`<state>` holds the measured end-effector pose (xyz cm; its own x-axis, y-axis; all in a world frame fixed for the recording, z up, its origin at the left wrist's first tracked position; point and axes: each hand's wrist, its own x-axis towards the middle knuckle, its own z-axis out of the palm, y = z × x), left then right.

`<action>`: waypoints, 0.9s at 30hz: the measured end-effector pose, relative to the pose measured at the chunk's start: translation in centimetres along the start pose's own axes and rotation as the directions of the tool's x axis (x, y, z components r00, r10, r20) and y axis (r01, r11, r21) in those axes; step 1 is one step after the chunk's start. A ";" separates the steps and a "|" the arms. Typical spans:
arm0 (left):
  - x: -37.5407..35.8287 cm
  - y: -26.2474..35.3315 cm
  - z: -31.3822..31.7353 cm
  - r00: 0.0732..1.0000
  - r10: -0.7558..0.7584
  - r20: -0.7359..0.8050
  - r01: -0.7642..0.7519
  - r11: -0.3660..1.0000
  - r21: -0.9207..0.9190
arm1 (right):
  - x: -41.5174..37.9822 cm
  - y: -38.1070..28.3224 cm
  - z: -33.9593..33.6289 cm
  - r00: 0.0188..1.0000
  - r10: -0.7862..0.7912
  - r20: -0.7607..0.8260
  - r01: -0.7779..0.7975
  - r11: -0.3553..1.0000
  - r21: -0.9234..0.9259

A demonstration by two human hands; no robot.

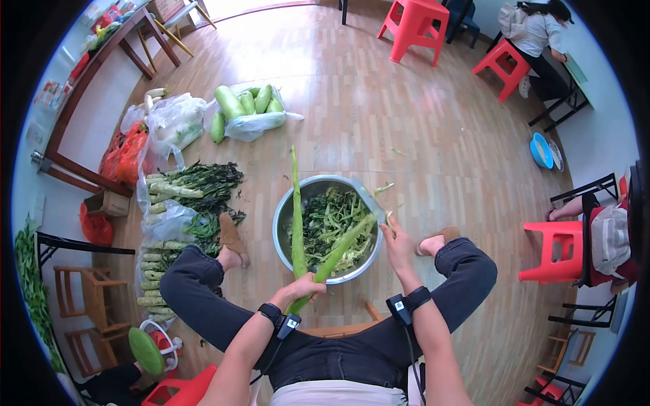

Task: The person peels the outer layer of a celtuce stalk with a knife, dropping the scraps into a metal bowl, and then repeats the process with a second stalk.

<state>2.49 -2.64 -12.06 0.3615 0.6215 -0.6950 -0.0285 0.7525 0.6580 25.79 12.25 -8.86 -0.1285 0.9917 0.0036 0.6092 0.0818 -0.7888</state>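
My left hand (306,287) is closed round the lower end of a long green stalk (338,250), which slants up to the right over the bowl. Another long, pointed green piece (296,223) stands up from beside the same hand, across the bowl's left rim. My right hand (397,237) grips a knife by its handle; the knife's blade (366,195) reaches over the right rim, close to the stalk's upper end. Between my feet, the metal bowl (278,252) holds green peelings and leaves (333,220).
Leafy stalks (166,250) lie on the floor at left, behind them bagged green gourds (247,105) and a red bag (125,155). Red stools (555,252) stand right and at the top. One person (538,40) sits top right, others at the right edge and bottom left.
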 end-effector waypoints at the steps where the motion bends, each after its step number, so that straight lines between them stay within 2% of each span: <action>1: 0.1 -0.2 0.0 1.000 -0.023 0.006 0.022 0.998 0.052 | 0.4 0.2 -0.3 0.999 0.001 -0.049 0.001 0.999 0.055; 3: 0.3 -0.4 0.0 1.000 -0.011 0.002 0.011 0.999 0.045 | 0.3 0.0 -0.8 0.999 0.028 -0.031 -0.026 0.998 0.065; 5: 0.6 -0.6 -0.2 1.000 -0.002 -0.004 0.003 0.999 0.039 | -0.1 -0.9 -0.6 0.999 -0.037 0.014 0.036 0.998 0.056; 6: 0.8 -0.7 -0.3 0.998 0.006 -0.058 -0.005 1.000 0.018 | -0.5 -1.3 -0.5 0.999 -0.035 0.014 0.034 0.998 0.058; 8: 1.0 -1.0 -0.7 0.993 0.009 -0.115 -0.009 1.000 -0.003 | -1.5 -2.1 0.2 0.986 -0.160 0.045 0.158 0.986 0.050; 9: 0.9 -0.8 -0.7 0.984 0.002 -0.176 -0.006 1.000 -0.022 | -1.9 -2.2 0.8 0.986 -0.158 0.045 0.156 0.986 0.051; 11: 0.9 -0.4 -0.5 0.973 -0.007 -0.230 -0.002 0.999 -0.038 | -2.8 -2.1 1.9 0.970 -0.185 0.156 0.171 0.980 0.099; 13: 0.9 -0.1 -0.3 0.937 0.049 -0.345 -0.051 0.999 0.003 | -3.7 -2.4 2.4 0.961 -0.205 0.188 0.197 0.979 0.059; 15: 0.8 0.2 -0.1 0.923 0.085 -0.376 -0.075 0.996 0.040 | -4.3 -2.9 2.5 0.929 -0.228 0.290 0.272 0.954 -0.122; 17: 0.5 0.4 0.1 0.905 0.117 -0.410 -0.097 0.993 0.071 | -4.2 -3.0 2.9 0.930 -0.203 0.308 0.253 0.958 -0.134; 19: 0.3 0.7 0.3 0.893 0.114 -0.435 -0.074 0.991 0.108 | -3.8 -2.3 3.7 0.955 -0.263 0.137 0.274 0.959 -0.072; 26: 0.1 0.9 0.7 0.899 0.114 -0.424 -0.052 0.987 0.155 | -1.4 -0.6 2.3 0.991 -0.118 0.056 0.119 0.993 -0.021; 27: 0.0 1.2 0.8 0.900 0.113 -0.421 -0.047 0.986 0.163 | -1.1 -0.9 1.8 0.996 -0.044 0.074 0.046 0.999 -0.020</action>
<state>3.16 -1.95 -11.02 -0.0705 0.7359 -0.6734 0.1066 0.6768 0.7285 24.02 10.89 -9.26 -0.2129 0.9770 -0.0071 0.6183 0.1291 -0.7753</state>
